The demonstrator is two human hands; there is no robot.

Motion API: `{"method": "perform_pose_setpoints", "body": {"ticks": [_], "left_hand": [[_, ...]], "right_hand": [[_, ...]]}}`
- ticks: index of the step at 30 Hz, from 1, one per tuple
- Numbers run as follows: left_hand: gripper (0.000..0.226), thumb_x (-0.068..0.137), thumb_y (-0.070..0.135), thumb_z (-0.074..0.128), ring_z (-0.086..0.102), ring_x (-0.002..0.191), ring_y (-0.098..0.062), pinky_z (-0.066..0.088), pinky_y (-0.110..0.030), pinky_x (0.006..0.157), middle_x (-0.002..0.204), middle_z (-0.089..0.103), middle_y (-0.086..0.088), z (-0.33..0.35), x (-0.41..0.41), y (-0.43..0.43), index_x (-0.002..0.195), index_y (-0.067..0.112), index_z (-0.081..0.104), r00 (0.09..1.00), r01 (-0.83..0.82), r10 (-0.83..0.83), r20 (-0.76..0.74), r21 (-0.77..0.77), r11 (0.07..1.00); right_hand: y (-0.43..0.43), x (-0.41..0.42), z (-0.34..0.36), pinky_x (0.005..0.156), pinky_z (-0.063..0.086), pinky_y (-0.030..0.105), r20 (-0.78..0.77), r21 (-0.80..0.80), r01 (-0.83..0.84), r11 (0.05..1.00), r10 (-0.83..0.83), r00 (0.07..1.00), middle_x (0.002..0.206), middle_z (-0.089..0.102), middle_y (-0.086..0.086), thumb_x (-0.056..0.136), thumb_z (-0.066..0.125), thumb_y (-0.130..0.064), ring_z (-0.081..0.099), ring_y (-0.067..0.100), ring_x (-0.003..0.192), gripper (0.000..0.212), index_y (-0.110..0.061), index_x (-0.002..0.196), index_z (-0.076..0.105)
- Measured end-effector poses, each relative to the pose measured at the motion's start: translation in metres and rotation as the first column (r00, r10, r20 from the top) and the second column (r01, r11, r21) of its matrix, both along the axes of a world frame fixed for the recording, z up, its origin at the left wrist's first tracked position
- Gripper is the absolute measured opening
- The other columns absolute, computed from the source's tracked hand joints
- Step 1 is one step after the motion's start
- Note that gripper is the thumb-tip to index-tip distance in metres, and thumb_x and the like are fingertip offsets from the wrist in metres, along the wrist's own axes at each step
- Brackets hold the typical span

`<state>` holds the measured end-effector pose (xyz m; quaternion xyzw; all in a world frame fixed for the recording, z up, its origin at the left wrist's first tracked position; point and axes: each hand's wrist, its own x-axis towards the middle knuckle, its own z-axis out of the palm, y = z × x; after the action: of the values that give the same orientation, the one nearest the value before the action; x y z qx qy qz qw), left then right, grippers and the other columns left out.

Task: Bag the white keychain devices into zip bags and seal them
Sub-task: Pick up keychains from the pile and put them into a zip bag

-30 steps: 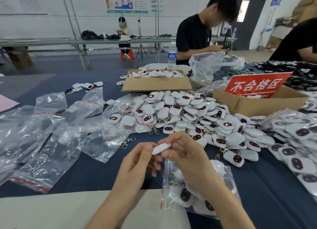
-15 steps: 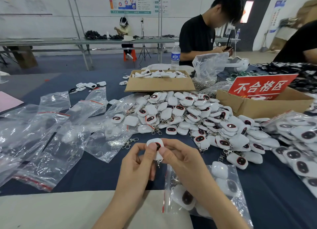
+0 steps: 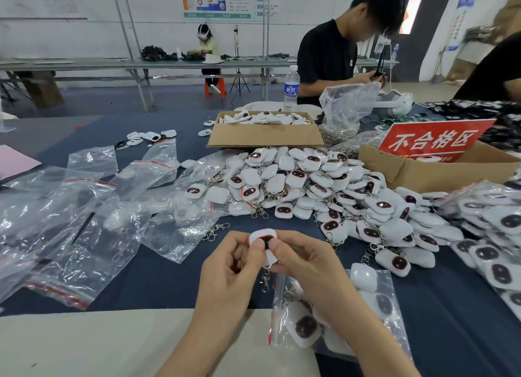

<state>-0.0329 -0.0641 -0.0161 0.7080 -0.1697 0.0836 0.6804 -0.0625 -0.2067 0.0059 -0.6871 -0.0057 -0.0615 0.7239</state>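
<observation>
Left hand (image 3: pixel 228 269) and right hand (image 3: pixel 304 261) both pinch white rounded plastic keychain device (image 3: pixel 263 240), thumbs on dark face, above clear part-filled zip bag (image 3: pixel 375 300)

Left hand (image 3: pixel 229 269), forearm running to 6 o'clock, and right hand (image 3: pixel 306 261), forearm to 5 o'clock, meet mid-frame; fingers curled; both thumbs pinch one white keychain device (image 3: pixel 260 235) between them.

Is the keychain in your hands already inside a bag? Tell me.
No, the left hand and right hand pinch the keychain in the open, outside the bag that lies under the right forearm.
</observation>
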Motion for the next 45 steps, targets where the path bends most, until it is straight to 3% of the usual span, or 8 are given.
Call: {"method": "perform_pose_setpoints", "body": {"ticks": [3, 9, 17, 26, 31, 35, 39, 45], "left_hand": [[0.017, 0.097, 0.031, 0.062, 0.034, 0.056, -0.004, 0.031, -0.013, 0.051, 0.06, 0.038, 0.014, 0.0, 0.001, 0.0, 0.083, 0.023, 0.067, 1.0, -0.006, 0.006, 0.01, 0.026, 1.0], [0.022, 0.097, 0.042, 0.061, 0.034, 0.054, -0.003, 0.031, -0.012, 0.05, 0.059, 0.039, 0.014, 0.0, 0.001, 0.0, 0.086, 0.025, 0.068, 1.0, -0.004, 0.004, 0.017, 0.022, 1.0], [0.02, 0.093, 0.049, 0.058, 0.036, 0.054, -0.007, 0.033, -0.022, 0.048, 0.061, 0.042, 0.009, -0.003, 0.002, -0.002, 0.093, 0.033, 0.07, 1.0, 0.011, -0.012, 0.012, 0.043, 0.999], [0.028, 0.089, 0.058, 0.056, 0.039, 0.057, -0.013, 0.037, -0.041, 0.053, 0.064, 0.043, -0.003, -0.004, 0.001, -0.002, 0.099, 0.035, 0.07, 0.999, 0.041, -0.042, 0.007, 0.039, 0.998], [0.024, 0.089, 0.052, 0.06, 0.049, 0.067, -0.033, 0.044, -0.05, 0.061, 0.075, 0.053, -0.016, -0.004, 0.0, -0.003, 0.104, 0.034, 0.067, 0.997, 0.072, -0.073, 0.016, 0.083, 0.994], [0.02, 0.089, 0.043, 0.064, 0.053, 0.069, -0.033, 0.048, -0.046, 0.066, 0.079, 0.062, -0.012, -0.007, 0.001, -0.006, 0.107, 0.037, 0.065, 0.998, 0.067, -0.068, 0.011, 0.093, 0.993], [0.016, 0.089, 0.041, 0.065, 0.054, 0.068, -0.031, 0.048, -0.04, 0.062, 0.076, 0.065, -0.005, -0.009, 0.002, -0.005, 0.105, 0.039, 0.065, 0.998, 0.057, -0.06, 0.021, 0.113, 0.992], [0.018, 0.09, 0.041, 0.064, 0.056, 0.07, -0.03, 0.05, -0.038, 0.064, 0.079, 0.067, -0.002, -0.008, 0.002, -0.004, 0.108, 0.039, 0.065, 0.998, 0.065, -0.067, 0.013, 0.123, 0.99]], "right_hand": [[0.0, 0.0, 0.0, 0.075, 0.056, 0.017, -0.012, -0.009, 0.002, 1.0, -0.002, 1.0, 0.099, 0.077, -0.005, 0.097, 0.064, -0.02, 0.071, 0.006, 0.092, 0.021, -0.034, 0.103, 0.077], [0.0, -0.001, 0.002, 0.075, 0.056, 0.017, -0.016, 0.007, 0.017, 1.0, -0.017, 1.0, 0.099, 0.078, -0.004, 0.096, 0.064, -0.019, 0.072, 0.008, 0.091, 0.021, -0.034, 0.101, 0.078], [-0.001, -0.002, 0.005, 0.065, 0.051, 0.011, -0.018, 0.041, 0.063, 0.997, -0.063, 0.998, 0.086, 0.077, -0.009, 0.095, 0.066, -0.018, 0.068, -0.001, 0.072, 0.021, -0.035, 0.094, 0.079], [-0.001, -0.001, 0.001, 0.07, 0.054, 0.013, -0.031, 0.026, 0.06, 0.998, -0.059, 0.998, 0.095, 0.078, -0.005, 0.096, 0.065, -0.022, 0.071, 0.003, 0.082, 0.019, -0.035, 0.099, 0.078], [-0.005, 0.002, -0.003, 0.08, 0.059, 0.024, -0.056, 0.065, 0.076, 0.995, -0.072, 0.996, 0.102, 0.077, 0.001, 0.087, 0.067, -0.03, 0.073, 0.017, 0.097, 0.022, -0.024, 0.106, 0.077], [-0.006, 0.004, -0.005, 0.086, 0.06, 0.033, -0.056, 0.123, 0.072, 0.99, -0.066, 0.996, 0.102, 0.077, 0.01, 0.094, 0.063, -0.014, 0.074, 0.027, 0.099, 0.019, -0.012, 0.109, 0.074], [-0.006, 0.004, -0.005, 0.079, 0.06, 0.026, -0.05, 0.117, 0.073, 0.99, -0.068, 0.996, 0.1, 0.077, 0.01, 0.095, 0.062, -0.011, 0.075, 0.025, 0.096, 0.019, -0.01, 0.109, 0.073], [-0.006, 0.005, -0.008, 0.083, 0.06, 0.029, -0.058, 0.118, 0.081, 0.99, -0.075, 0.996, 0.1, 0.077, 0.01, 0.095, 0.062, -0.012, 0.074, 0.026, 0.097, 0.018, -0.011, 0.109, 0.074]]}}
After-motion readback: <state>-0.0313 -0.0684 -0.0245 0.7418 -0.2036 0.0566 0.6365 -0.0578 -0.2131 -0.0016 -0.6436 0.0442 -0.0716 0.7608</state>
